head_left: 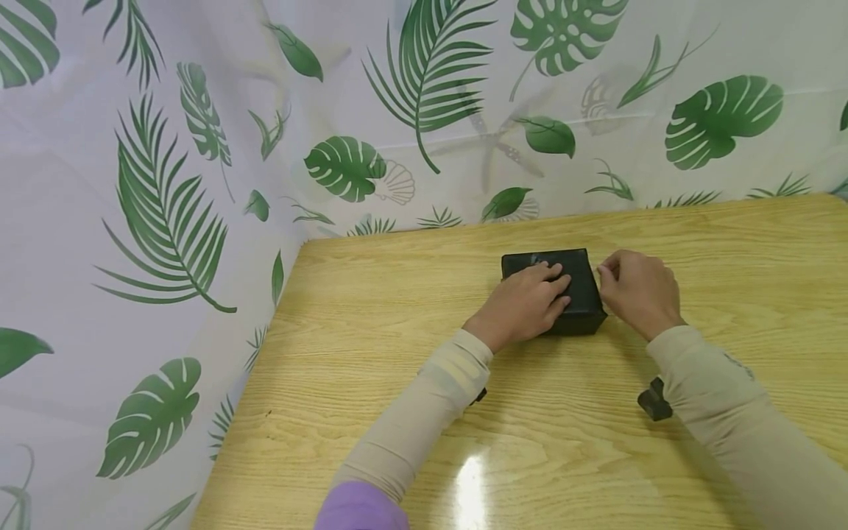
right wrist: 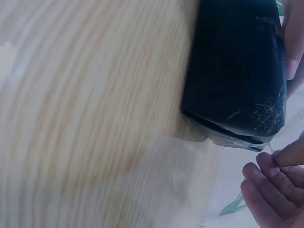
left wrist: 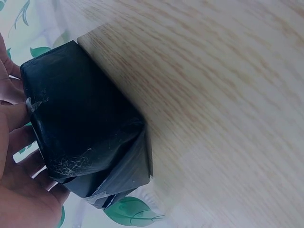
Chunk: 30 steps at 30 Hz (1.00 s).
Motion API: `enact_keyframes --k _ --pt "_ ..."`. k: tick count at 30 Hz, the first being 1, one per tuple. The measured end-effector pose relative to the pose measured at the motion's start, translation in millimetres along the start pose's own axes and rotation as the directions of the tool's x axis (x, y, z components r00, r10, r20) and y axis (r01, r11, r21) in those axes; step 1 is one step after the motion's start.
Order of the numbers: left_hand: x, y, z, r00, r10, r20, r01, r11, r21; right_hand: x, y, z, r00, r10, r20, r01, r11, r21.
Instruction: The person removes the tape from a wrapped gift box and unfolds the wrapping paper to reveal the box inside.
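A box wrapped in black plastic [head_left: 581, 283] lies on the wooden table. My left hand [head_left: 526, 303] rests on its top, fingers spread over the left part. In the left wrist view, scuffed black wrapping [left wrist: 76, 109] shows folded over at one end. My right hand [head_left: 642, 293] is at the box's right end, thumb and forefinger pinched together. Seen from the right wrist, a thin strip of clear tape [right wrist: 271, 146] runs from the folded end to those fingertips. The other right fingers are loosely bent.
The light wooden table [head_left: 371, 316] meets a leaf-patterned cloth [head_left: 424, 199] along its back and left edges. A dark wrist device [head_left: 654, 401] hangs beneath the right forearm. Light glares off the table [head_left: 471, 489] near the front.
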State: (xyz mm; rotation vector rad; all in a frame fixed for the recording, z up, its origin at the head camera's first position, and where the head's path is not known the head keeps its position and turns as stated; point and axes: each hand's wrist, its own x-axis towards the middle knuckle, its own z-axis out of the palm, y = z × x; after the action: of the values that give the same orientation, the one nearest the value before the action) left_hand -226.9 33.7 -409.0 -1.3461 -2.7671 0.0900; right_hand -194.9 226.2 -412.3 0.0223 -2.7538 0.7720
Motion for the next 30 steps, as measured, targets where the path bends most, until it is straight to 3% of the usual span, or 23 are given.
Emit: enact_keyframes --k 9,23,30 --pt "0.4 1.0 -0.5 1.0 0.006 0.0 -0.006 1.0 -0.006 -1.0 5.4 -4.5 1.0 -0.002 -0.016 0.002 1.0 -0.006" --pt "-1.0 0.4 -1.3 1.0 -0.005 0.006 0.005 1.0 -0.016 0.3 10.4 -15.4 0.997 -0.006 0.075 0.006 1.0 0.002" --pt "-1.8 0.6 -3.0 1.0 -0.001 0.012 0.001 1.0 -0.026 -1.1 15.7 -22.6 0.997 0.004 0.082 -0.003 1.0 -0.013"
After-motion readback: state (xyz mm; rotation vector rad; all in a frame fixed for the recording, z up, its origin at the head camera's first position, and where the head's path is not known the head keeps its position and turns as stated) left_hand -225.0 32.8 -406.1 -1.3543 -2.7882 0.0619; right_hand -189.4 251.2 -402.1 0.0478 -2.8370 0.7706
